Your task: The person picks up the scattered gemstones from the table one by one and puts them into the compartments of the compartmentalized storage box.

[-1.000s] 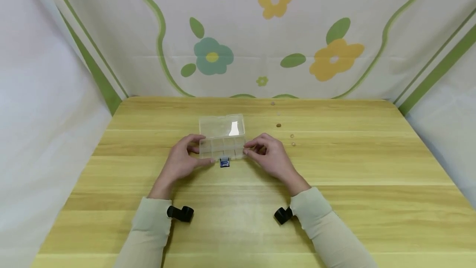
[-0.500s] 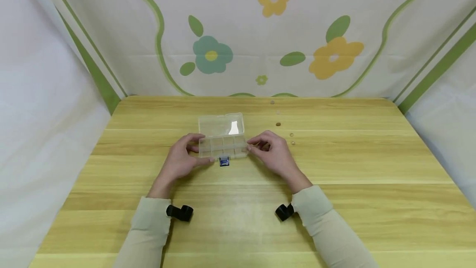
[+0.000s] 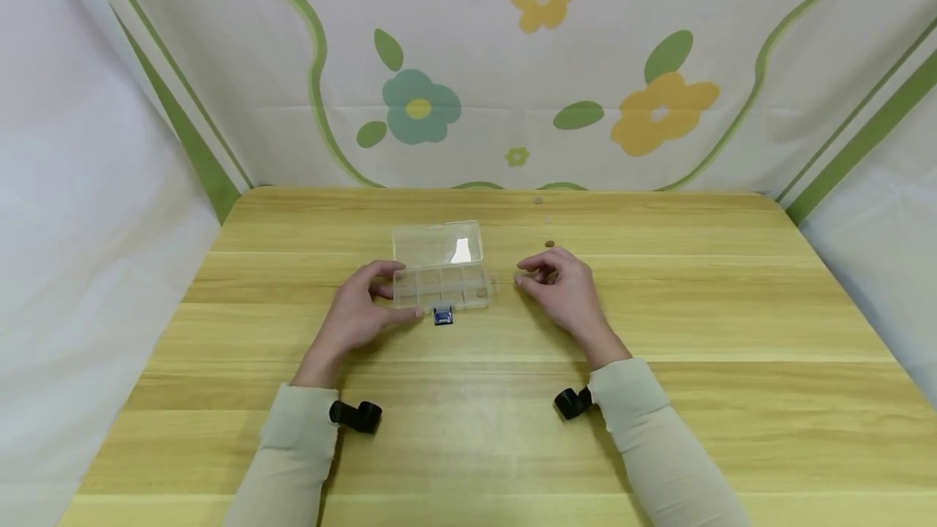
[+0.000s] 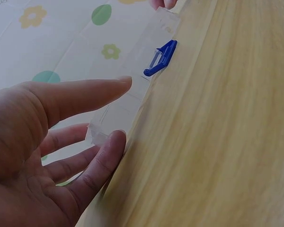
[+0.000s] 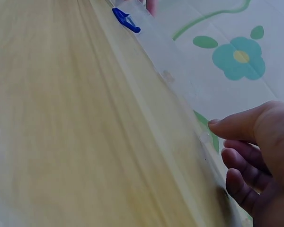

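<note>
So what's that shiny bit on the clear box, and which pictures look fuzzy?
Head view: a bright white patch, likely glare, on the clear lid. Left wrist view: table grain soft, blue latch clearer. Right wrist view: table streaky and soft, with a dark patch, perhaps shadow, near the right hand.

A box (image 3: 428, 278) is set on the table (image 3: 468, 437) between left hand (image 3: 361, 309) and right hand (image 3: 564, 291), its lid (image 3: 428, 246) laid behind, its latch (image 3: 442, 315) in front; a small piece (image 3: 481, 293) is held in its front right compartment; another piece (image 3: 550, 243) is placed behind the right hand.
</note>
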`<state>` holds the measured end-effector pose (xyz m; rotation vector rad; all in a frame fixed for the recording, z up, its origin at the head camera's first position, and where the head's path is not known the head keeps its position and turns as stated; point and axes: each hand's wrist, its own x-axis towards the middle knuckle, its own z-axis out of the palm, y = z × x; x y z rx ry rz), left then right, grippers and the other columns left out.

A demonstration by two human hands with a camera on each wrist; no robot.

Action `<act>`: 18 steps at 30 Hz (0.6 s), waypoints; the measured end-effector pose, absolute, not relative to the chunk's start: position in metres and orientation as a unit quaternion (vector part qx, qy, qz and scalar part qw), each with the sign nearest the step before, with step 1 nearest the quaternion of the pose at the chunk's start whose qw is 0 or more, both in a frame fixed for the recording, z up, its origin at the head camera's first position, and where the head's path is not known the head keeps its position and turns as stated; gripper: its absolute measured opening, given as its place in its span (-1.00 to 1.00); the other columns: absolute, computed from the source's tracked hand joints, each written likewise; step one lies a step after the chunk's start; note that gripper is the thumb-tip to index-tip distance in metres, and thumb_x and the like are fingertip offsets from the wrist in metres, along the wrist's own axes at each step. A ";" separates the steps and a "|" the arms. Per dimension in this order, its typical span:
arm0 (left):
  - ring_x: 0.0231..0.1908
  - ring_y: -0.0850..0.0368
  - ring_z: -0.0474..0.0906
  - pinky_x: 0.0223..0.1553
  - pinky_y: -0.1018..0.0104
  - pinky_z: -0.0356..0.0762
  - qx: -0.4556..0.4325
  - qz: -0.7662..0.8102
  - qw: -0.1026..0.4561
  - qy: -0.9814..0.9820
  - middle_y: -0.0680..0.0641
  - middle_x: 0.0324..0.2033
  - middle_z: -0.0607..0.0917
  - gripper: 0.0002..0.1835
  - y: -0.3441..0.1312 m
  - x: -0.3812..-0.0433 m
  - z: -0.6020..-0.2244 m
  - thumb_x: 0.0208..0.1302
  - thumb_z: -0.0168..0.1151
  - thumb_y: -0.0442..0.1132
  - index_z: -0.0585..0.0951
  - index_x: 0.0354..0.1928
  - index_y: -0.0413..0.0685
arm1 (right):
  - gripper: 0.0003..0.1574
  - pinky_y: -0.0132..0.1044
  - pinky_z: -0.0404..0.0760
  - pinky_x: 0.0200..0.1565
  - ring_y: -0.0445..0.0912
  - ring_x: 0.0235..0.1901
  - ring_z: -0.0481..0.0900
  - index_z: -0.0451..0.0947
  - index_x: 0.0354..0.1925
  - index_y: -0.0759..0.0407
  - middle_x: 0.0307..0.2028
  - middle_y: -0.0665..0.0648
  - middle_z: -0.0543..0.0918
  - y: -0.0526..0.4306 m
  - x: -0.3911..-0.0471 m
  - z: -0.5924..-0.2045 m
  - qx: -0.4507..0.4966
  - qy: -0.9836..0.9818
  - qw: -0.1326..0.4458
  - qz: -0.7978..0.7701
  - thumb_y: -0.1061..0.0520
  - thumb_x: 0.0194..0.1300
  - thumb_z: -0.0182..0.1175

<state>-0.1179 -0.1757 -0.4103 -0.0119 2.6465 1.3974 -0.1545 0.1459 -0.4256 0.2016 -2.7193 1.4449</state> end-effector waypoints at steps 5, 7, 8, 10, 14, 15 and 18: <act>0.14 -0.17 0.63 0.03 0.17 0.54 -0.007 0.469 0.082 0.879 -0.24 0.22 0.67 -0.17 -0.174 -0.118 -0.411 0.13 0.70 -0.14 0.54 0.44 -0.04 | -0.79 -0.34 0.61 -0.14 -0.06 -0.21 0.65 0.81 -0.07 0.12 -0.12 0.11 0.71 0.149 -0.155 -0.432 0.057 -0.893 0.029 0.445 0.12 0.35 0.53; 0.14 -0.17 0.63 0.03 0.17 0.53 -0.008 0.470 0.083 0.879 -0.24 0.22 0.67 -0.17 -0.174 -0.119 -0.411 0.13 0.71 -0.14 0.55 0.44 -0.03 | -0.77 -0.29 0.63 -0.11 -0.05 -0.19 0.67 0.81 -0.06 0.13 -0.11 0.13 0.71 0.149 -0.156 -0.433 0.058 -0.900 0.034 0.432 0.10 0.35 0.52; 0.14 -0.17 0.64 0.04 0.16 0.53 -0.007 0.471 0.083 0.878 -0.24 0.22 0.67 -0.17 -0.173 -0.119 -0.411 0.12 0.71 -0.14 0.55 0.44 -0.04 | -0.77 -0.26 0.64 -0.10 -0.04 -0.19 0.68 0.81 -0.05 0.14 -0.10 0.13 0.71 0.148 -0.156 -0.434 0.058 -0.902 0.036 0.426 0.10 0.35 0.52; 0.15 -0.17 0.63 0.05 0.15 0.53 -0.006 0.471 0.082 0.879 -0.24 0.23 0.67 -0.17 -0.173 -0.119 -0.411 0.13 0.70 -0.14 0.54 0.45 -0.03 | -0.75 -0.19 0.65 -0.07 -0.01 -0.17 0.69 0.81 -0.05 0.16 -0.09 0.15 0.71 0.147 -0.156 -0.434 0.060 -0.906 0.042 0.418 0.09 0.35 0.52; 0.15 -0.18 0.63 0.05 0.16 0.53 -0.005 0.468 0.080 0.880 -0.24 0.25 0.66 -0.17 -0.173 -0.119 -0.410 0.14 0.70 -0.14 0.54 0.45 -0.03 | -0.76 -0.11 0.65 -0.05 0.01 -0.15 0.69 0.82 -0.06 0.16 -0.09 0.16 0.71 0.145 -0.156 -0.434 0.065 -0.909 0.042 0.410 0.08 0.37 0.51; 0.15 -0.18 0.63 0.05 0.17 0.52 -0.006 0.467 0.080 0.881 -0.24 0.24 0.66 -0.17 -0.174 -0.119 -0.410 0.14 0.70 -0.14 0.54 0.45 -0.03 | -0.77 -0.09 0.66 -0.05 0.01 -0.15 0.68 0.82 -0.06 0.15 -0.09 0.16 0.70 0.144 -0.155 -0.434 0.066 -0.909 0.042 0.409 0.08 0.38 0.50; 0.15 -0.17 0.63 0.03 0.19 0.51 -0.007 0.465 0.081 0.882 -0.23 0.24 0.66 -0.17 -0.175 -0.118 -0.410 0.14 0.69 -0.15 0.53 0.46 -0.02 | -0.79 -0.06 0.66 -0.03 0.02 -0.14 0.68 0.82 -0.06 0.14 -0.09 0.16 0.70 0.142 -0.155 -0.435 0.070 -0.910 0.042 0.407 0.08 0.39 0.49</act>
